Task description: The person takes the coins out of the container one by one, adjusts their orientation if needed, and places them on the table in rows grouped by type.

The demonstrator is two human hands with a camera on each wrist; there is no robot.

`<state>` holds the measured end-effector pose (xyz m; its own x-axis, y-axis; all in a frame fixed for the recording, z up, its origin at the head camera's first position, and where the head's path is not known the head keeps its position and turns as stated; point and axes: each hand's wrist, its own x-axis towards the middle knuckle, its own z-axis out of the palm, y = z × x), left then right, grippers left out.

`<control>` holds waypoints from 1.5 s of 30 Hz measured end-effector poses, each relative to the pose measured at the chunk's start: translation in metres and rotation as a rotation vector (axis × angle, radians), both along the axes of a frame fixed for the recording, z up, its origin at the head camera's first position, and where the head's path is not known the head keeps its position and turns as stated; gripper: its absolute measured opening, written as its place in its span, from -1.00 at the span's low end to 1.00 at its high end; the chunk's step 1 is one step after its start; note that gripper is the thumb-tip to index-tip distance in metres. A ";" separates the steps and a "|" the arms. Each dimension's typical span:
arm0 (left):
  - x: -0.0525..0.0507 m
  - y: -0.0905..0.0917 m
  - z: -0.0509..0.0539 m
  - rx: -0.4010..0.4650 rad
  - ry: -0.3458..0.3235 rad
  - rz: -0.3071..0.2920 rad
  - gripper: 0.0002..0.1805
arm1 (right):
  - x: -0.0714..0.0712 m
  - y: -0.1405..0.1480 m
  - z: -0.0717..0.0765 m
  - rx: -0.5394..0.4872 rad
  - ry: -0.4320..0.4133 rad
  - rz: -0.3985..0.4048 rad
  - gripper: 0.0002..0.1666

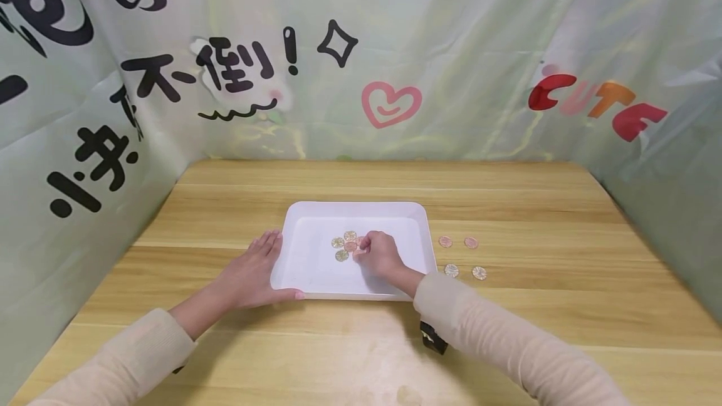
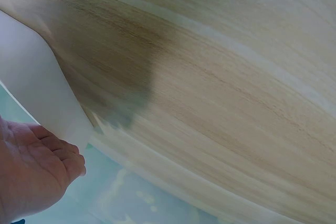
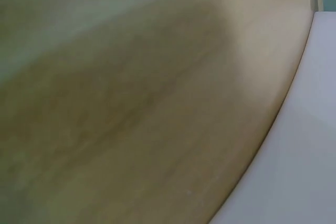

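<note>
On the wooden table lies a white tray (image 1: 316,274). My left hand (image 1: 254,271) rests against its left side, fingers extended and thumb at the front edge; the left wrist view shows the palm (image 2: 37,169) beside the tray wall. Inside the tray, gold-coloured coins (image 1: 337,242) lie around a copper-coloured coin (image 1: 351,247). My right hand (image 1: 381,257) reaches over the tray from the right, its fingers curled and pinching at a copper-coloured coin (image 1: 359,240) on the cluster's right. The hand partly covers this coin. In the right wrist view the hand is out of sight.
Right of the tray, two copper-coloured coins (image 1: 445,241) lie behind two silver-coloured coins (image 1: 451,270) on the table (image 1: 536,318). A printed cloth (image 1: 451,49) hangs around the table's back and sides.
</note>
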<state>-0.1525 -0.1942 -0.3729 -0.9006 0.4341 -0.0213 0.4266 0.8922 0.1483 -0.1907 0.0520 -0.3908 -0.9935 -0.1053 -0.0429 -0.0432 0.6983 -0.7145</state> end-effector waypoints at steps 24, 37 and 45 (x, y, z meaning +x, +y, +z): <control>0.000 0.000 -0.001 0.007 0.005 0.006 0.25 | 0.004 0.033 0.024 -0.182 -0.113 -0.015 -0.89; 0.001 0.001 0.000 0.008 0.005 0.002 0.24 | 0.008 0.086 0.043 -0.264 -0.179 -0.070 -0.87; -0.001 0.000 -0.001 0.003 0.000 0.004 0.24 | 0.013 0.130 0.049 -0.239 -0.162 -0.079 -0.83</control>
